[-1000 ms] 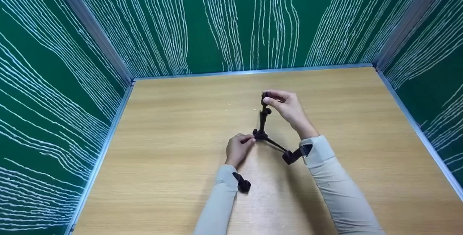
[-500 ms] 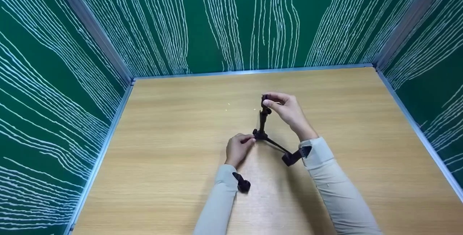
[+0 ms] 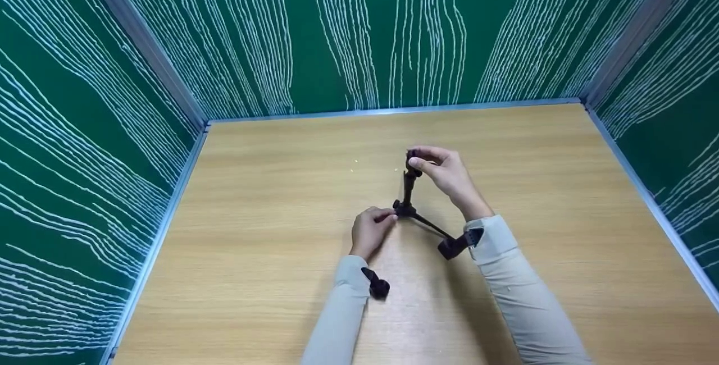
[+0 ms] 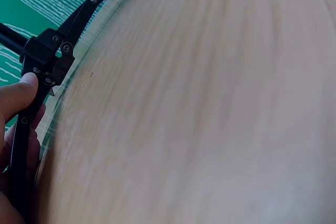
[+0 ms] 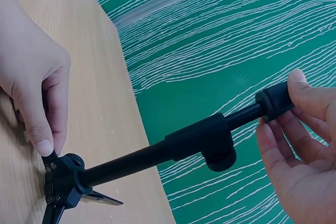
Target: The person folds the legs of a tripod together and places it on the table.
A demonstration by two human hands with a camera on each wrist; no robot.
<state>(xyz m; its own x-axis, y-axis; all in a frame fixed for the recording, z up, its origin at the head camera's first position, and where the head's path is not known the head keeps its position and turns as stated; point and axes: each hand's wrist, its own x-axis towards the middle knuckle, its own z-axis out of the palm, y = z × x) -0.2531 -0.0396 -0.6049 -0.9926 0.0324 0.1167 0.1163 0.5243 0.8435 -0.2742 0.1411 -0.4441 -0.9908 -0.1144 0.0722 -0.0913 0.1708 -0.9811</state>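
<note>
Tripod (image 3: pixel 409 186) on table (image 3: pixel 269 202) (wall (image 3: pixel 306 45) behind)

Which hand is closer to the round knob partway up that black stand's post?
The right hand: it grips the top end of the post, just above the knob. The left hand is farther off, below the knob, pinching a leg beside the hub.

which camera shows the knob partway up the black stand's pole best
The right wrist view: the knob is large and uncovered. The head view shows it small and dark, near the right hand; the left wrist view doesn't show it.
</note>
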